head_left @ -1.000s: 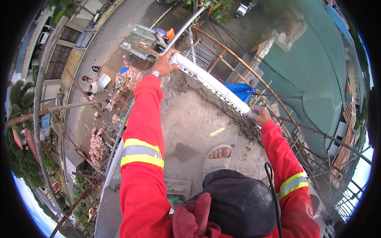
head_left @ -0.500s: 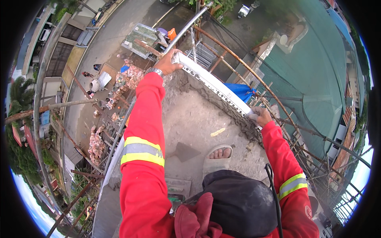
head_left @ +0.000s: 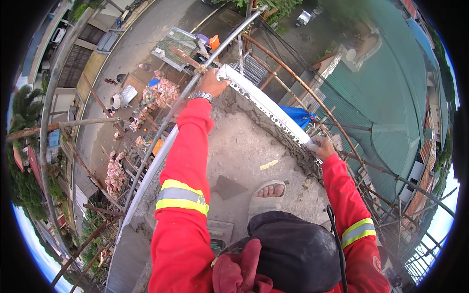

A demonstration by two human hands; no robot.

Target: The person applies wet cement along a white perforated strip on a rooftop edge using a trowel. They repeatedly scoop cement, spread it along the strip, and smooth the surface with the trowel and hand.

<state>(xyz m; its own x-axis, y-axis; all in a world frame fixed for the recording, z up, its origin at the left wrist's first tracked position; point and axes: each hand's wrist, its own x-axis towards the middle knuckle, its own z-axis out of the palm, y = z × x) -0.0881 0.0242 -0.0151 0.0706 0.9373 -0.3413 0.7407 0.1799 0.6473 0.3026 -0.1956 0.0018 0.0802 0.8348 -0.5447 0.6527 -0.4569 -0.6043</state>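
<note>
While crouching high on a rough concrete slab [head_left: 244, 146], pressing a white perforated corner strip [head_left: 266, 105] along its far edge: left hand [head_left: 212, 83] at eleven o'clock, grip grasping the strip's end; right hand [head_left: 322, 146] at two o'clock, grip clenched on the other end.
</note>
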